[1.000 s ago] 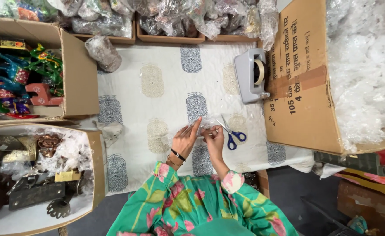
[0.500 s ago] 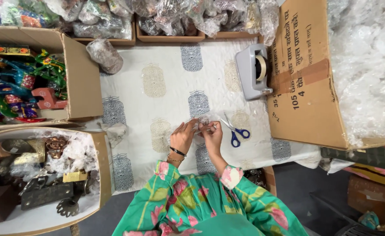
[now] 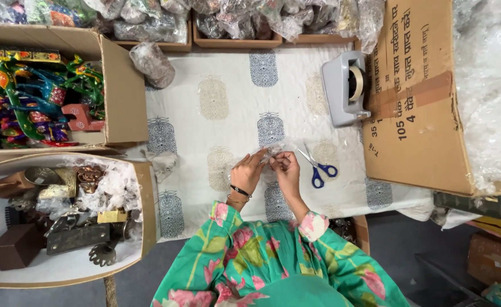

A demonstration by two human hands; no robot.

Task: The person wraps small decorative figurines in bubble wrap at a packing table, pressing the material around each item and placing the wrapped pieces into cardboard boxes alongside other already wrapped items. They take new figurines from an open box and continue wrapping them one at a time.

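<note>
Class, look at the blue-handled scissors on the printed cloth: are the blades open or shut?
Open. The scissors lie flat on the cloth beside the right hand, untouched, blades spread in a narrow V.

Blue-handled scissors (image 3: 317,168) lying on printed white cloth (image 3: 227,74) over table. Grey tape dispenser (image 3: 346,88) further up, beside large cardboard box (image 3: 415,102) filled with clear plastic wrap. Open box of brightly painted figurines (image 3: 34,96) at far side. Below it, tray-like box with metal trinkets (image 3: 74,210). Plastic-wrapped bundles (image 3: 233,17) in crates along top edge; one wrapped bundle (image 3: 151,62) on cloth.
</note>
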